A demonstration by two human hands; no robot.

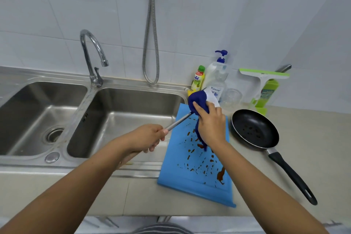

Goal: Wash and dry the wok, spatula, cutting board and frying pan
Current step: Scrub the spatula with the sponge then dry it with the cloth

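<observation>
Fingers [153, 145] of the left hand [148, 137] are curled tight round the end of the spatula's [179, 120] metal handle. They hold it over the front right corner of the sink [133, 100]. The sink has two steel basins set into the left part of the table [322, 148]. A curved faucet [89, 57] stands on its back rim, and a metal hose [151, 43] hangs down the tiled wall. The handle slants up and to the right into a dark blue cloth [197, 100]. The cloth is bunched over the spatula's head, so the head itself is hidden. Right hand [209, 126] fingers [213, 107] and thumb are closed on that cloth from above, and a tail of it hangs below the palm. Under both lies the blue cutting board [190, 176], flat on the table just beside the sink's right rim. It is streaked with brown stains, and its near corner is close to the table's front edge. Along the back edge stand a green-capped bottle [198, 79], a pump bottle [216, 74] and a clear glass [230, 98]. Right of the board sits the black frying pan [254, 129], upright with dark specks inside, its handle pointing toward the front right. A green squeegee [264, 76] leans at the wall behind it.
</observation>
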